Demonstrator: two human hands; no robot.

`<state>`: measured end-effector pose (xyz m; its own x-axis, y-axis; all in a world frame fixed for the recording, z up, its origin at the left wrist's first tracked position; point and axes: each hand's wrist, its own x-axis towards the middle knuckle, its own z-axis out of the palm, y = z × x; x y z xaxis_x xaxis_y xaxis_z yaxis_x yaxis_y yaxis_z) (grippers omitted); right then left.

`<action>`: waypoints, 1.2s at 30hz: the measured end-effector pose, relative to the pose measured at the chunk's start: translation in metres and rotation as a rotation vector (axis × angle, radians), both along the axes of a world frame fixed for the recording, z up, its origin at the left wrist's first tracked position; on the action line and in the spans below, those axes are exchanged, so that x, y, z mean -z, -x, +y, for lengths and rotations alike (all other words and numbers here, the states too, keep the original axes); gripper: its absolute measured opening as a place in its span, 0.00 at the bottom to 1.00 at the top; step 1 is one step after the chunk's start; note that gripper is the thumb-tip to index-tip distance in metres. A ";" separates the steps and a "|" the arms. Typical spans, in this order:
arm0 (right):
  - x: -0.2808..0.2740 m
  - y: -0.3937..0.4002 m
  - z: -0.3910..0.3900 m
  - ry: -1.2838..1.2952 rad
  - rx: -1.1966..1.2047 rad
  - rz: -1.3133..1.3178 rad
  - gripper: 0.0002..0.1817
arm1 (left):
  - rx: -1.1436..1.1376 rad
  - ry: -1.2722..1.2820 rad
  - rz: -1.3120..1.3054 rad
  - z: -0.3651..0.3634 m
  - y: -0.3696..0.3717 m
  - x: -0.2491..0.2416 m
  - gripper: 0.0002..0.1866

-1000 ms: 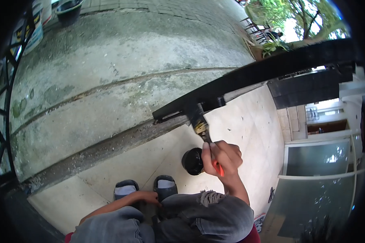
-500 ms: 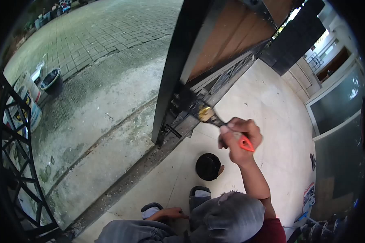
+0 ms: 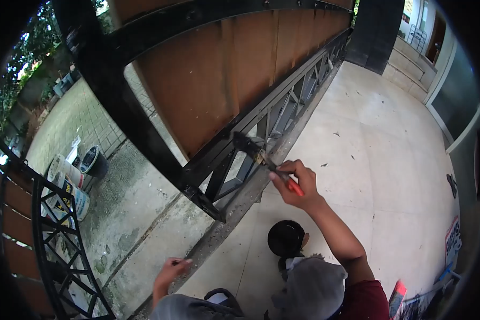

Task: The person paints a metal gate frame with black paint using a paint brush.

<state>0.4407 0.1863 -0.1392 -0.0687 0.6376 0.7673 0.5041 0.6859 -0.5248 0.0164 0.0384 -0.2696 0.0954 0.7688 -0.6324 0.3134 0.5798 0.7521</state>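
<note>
Gripping a paintbrush (image 3: 266, 160) at the gate (image 3: 234, 144), right hand (image 3: 293, 184) clamped, paint can (image 3: 286, 238) below

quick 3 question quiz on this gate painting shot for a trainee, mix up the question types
1. True or false: the right hand holds a paintbrush with its bristles at the black lower frame of the gate.
2. Where does the paint can sit?
A. on the pale floor below the right hand
B. hung on the gate
C. in the left hand
3. Fill in: the left hand is low near the ___ edge of the floor, by the gate track.

Key
1. True
2. A
3. Left. Whether that hand holds anything cannot be told.
</note>
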 end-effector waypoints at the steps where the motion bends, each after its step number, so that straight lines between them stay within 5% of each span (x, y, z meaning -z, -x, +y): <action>1: 0.001 0.005 -0.004 -0.021 -0.094 0.105 0.13 | -0.117 -0.063 -0.022 0.007 0.004 -0.028 0.15; 2: 0.000 0.007 -0.006 -0.048 -0.190 0.211 0.14 | -0.200 -0.133 0.049 0.012 0.005 -0.058 0.15; 4: 0.006 -0.002 0.009 -0.033 -0.329 -0.008 0.16 | -0.255 -0.314 0.077 0.016 0.008 -0.109 0.17; 6: 0.018 -0.025 0.047 -0.097 -0.121 -0.060 0.18 | -0.331 -0.487 0.165 0.006 0.000 -0.155 0.21; 7: 0.022 -0.040 0.062 0.064 -0.103 0.144 0.17 | -0.380 -0.554 0.168 -0.003 -0.010 -0.175 0.21; 8: 0.022 -0.054 0.069 -0.025 0.050 0.039 0.16 | -0.428 -0.619 0.174 -0.014 -0.021 -0.194 0.21; 10: 0.036 -0.067 0.069 -0.018 0.117 0.241 0.13 | -0.474 -0.632 0.146 -0.033 -0.046 -0.226 0.21; 11: 0.036 -0.066 0.063 -0.158 0.100 0.079 0.14 | -0.474 -0.647 0.162 -0.042 -0.058 -0.234 0.20; 12: 0.037 -0.061 0.056 -0.302 0.081 -0.082 0.15 | -0.468 -0.606 0.159 -0.048 -0.072 -0.245 0.18; 13: 0.042 -0.037 0.047 -0.113 -0.228 0.264 0.17 | -0.455 -0.517 0.209 -0.051 -0.090 -0.256 0.15; 14: 0.033 -0.030 0.043 -0.191 -0.399 0.180 0.19 | -0.441 -0.424 0.255 -0.055 -0.105 -0.264 0.13; 16: 0.048 -0.013 0.055 -0.362 -0.392 0.020 0.19 | -0.027 -0.264 0.419 -0.058 -0.116 -0.286 0.06; 19: 0.080 -0.031 0.083 -0.311 -0.172 0.144 0.17 | -0.085 -0.168 0.348 -0.069 -0.123 -0.292 0.07; 21: 0.107 -0.027 0.071 -0.103 0.034 0.294 0.15 | 0.327 -0.284 0.211 -0.067 -0.118 -0.287 0.07; 22: 0.117 -0.015 0.070 -0.074 0.096 0.422 0.14 | 0.313 -0.280 0.202 -0.065 -0.118 -0.283 0.07; 24: 0.109 0.011 0.044 -0.311 -0.089 0.034 0.11 | 0.235 -0.247 0.080 -0.060 -0.124 -0.275 0.08; 26: 0.090 0.026 0.020 -0.257 -0.459 0.086 0.11 | 0.406 -0.273 0.140 -0.032 -0.139 -0.277 0.10; 29: 0.088 0.027 0.029 -0.351 -0.638 0.099 0.14 | 0.491 -0.271 0.136 -0.001 -0.151 -0.261 0.11; 33: 0.085 -0.001 0.050 -0.271 -0.171 0.048 0.14 | 0.664 -0.318 0.074 0.042 -0.167 -0.233 0.14; 36: 0.094 0.013 0.020 -0.239 0.135 0.264 0.14 | 0.771 -0.345 0.030 0.061 -0.184 -0.217 0.15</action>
